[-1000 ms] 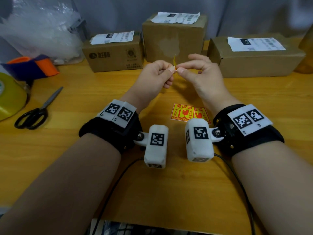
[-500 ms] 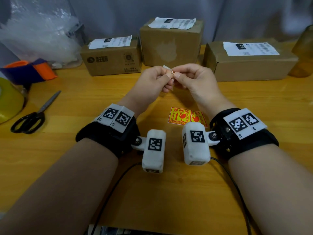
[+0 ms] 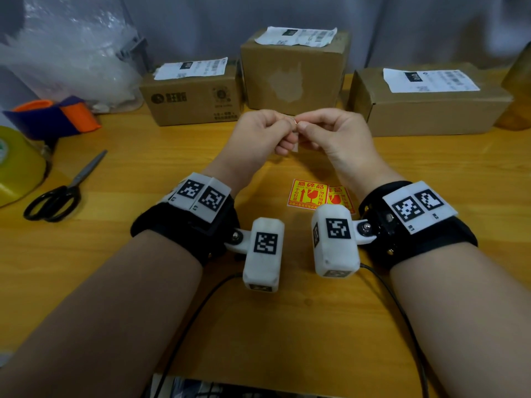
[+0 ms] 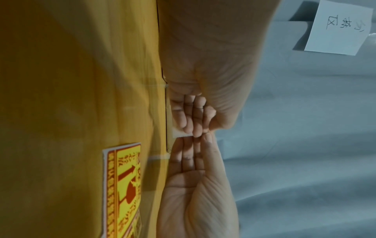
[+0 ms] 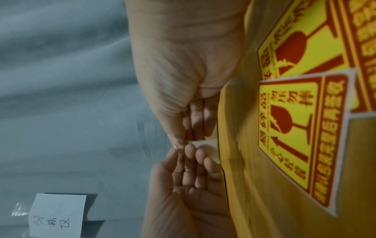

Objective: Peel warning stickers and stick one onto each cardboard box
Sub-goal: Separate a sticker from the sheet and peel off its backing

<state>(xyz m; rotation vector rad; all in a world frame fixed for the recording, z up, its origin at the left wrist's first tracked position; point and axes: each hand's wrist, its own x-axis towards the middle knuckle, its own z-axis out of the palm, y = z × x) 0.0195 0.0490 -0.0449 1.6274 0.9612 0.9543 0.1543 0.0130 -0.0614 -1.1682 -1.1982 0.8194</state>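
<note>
Head view shows our left hand (image 3: 258, 133) and right hand (image 3: 333, 136) pinching one warning sticker (image 3: 295, 146) above the table (peeling step); next we separate its backing.

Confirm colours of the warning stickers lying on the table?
Yellow with red print, white border: warning stickers. Clearest in the right wrist view.

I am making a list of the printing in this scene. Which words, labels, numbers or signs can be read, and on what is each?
"易碎品", with a broken-glass sign and an arrow: warning stickers on the table.
"分拣区", handwritten: white paper note.
"0YO"-like code, uncertain: shipping label of the right box.
Black logo and characters, blurred: left box.
Shipping labels' small print: unreadable.
Square black-and-white markers, no words: wrist bands.
</note>
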